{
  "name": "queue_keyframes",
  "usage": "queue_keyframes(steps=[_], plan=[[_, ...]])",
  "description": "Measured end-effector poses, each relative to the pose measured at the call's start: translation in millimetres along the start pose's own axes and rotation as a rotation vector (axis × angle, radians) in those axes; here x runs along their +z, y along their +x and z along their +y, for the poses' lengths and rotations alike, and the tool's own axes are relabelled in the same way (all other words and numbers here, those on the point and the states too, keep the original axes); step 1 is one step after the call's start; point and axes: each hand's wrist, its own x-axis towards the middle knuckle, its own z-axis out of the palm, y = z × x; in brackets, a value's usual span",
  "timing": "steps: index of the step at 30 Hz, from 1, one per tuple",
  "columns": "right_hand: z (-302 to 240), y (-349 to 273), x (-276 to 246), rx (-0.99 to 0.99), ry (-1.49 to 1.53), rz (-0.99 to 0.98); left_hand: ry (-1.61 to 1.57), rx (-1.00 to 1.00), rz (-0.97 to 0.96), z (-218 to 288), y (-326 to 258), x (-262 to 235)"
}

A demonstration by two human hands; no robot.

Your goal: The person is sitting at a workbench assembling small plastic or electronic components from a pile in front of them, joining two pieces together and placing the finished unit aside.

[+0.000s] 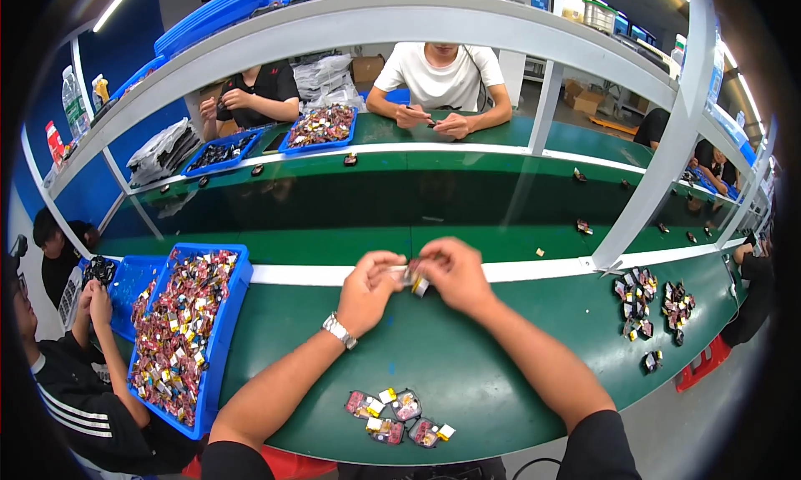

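A blue tray [224, 330] heaped with small components is sitting at nine o'clock of the hands, and a little cluster of finished pieces [399, 417] is lying at six o'clock on the green bench [467, 363]. Another batch [651, 301] is resting out at three o'clock. Nothing is blocking the hands. The left hand [367, 290] and right hand [455, 273] are meeting above the bench, both pinching one small part [415, 280] between fingertips. Its long axis is seemingly running nine to three, though fingers are covering most of it. Across the bench at twelve o'clock, other people are working, partly cut off by the shelf frame [417, 25].
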Motion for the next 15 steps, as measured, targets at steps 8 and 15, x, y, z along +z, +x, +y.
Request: queue_keyframes(steps=[8,15], plan=[[80.4,64.4,-67.4,0.242,-0.458,0.281,0.246,-0.040,0.041,-7.7,16.7,-19.9],[-47.3,-30.7,-34.1,0.039,-0.327,-0.395,0.338,-0.006,0.043,-8.8,14.3,-27.1]])
